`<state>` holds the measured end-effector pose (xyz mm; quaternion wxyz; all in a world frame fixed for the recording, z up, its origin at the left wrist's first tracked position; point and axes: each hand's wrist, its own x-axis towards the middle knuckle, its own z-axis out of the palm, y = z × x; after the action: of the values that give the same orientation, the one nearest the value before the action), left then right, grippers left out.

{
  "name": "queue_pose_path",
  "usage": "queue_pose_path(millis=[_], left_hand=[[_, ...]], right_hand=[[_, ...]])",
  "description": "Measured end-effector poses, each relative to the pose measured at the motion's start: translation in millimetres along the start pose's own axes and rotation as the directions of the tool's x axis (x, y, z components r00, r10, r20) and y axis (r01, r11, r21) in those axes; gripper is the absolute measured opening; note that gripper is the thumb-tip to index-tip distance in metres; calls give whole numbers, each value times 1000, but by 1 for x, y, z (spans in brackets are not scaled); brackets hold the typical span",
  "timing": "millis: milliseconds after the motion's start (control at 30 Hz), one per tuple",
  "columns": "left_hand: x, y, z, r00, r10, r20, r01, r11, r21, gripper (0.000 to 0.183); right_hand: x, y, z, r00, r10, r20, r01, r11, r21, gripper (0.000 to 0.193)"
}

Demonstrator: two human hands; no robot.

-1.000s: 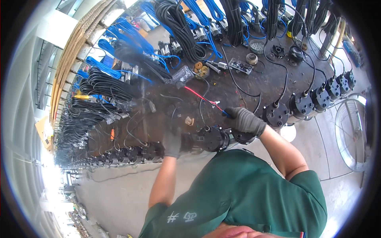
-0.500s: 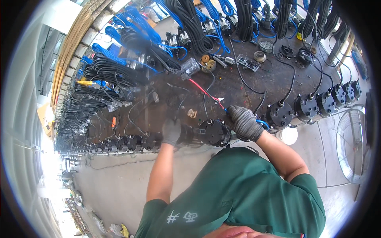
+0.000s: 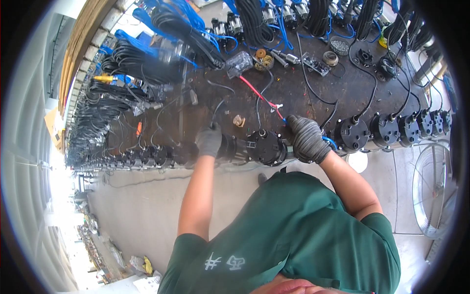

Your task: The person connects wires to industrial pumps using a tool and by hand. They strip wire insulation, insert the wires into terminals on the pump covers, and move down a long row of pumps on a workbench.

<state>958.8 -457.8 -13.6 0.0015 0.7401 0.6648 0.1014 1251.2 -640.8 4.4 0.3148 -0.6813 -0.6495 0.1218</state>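
Grey gloves cover both my hands. My left hand (image 3: 209, 140) is closed at the near bench edge, beside a dark cylindrical housing (image 3: 228, 147). A thin black cable (image 3: 217, 111) runs down to its fingertips; what lies inside the fingers is hidden. My right hand (image 3: 308, 138) is closed around a blue wire (image 3: 329, 142), which shows at both sides of the glove. By its fingertips, a red wire (image 3: 255, 90) with a small white connector (image 3: 278, 106) meets the blue end. Between my hands sits a round black motor housing (image 3: 267, 147) with a cable out of its top.
More black motor housings (image 3: 353, 134) line the near edge on both sides. Bundled black cables (image 3: 254, 22) and blue cables (image 3: 169, 17) hang along the far side. A bowl of brass-coloured parts (image 3: 264, 60) and a clear plastic bag (image 3: 239, 64) lie on the dark bench (image 3: 303, 93). A wire coil (image 3: 431, 188) is at right.
The view has shifted, so the bench sits higher in the picture. My left hand, blurred before, is now steadier at the cable beside the housing. My right hand keeps its grip.
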Motion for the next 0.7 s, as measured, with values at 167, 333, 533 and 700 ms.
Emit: queue_pose_path(millis=[167,333,533,700], left_hand=[[-2,17,-15,1000,-11,22,13,999,-53,53],[-2,10,-11,1000,0,30,4,991,-137,45],[-2,7,-10,999,39,25,-33,976,-216,38],[1,4,-4,999,44,-5,-44,979,-198,34]], right_hand=[[3,3,2,998,-6,-56,9,999,44,16],[2,7,7,998,-8,-68,12,998,59,16],[2,2,3,999,14,-49,-11,998,60,15],[2,2,1,999,3,-50,1,998,67,14]])
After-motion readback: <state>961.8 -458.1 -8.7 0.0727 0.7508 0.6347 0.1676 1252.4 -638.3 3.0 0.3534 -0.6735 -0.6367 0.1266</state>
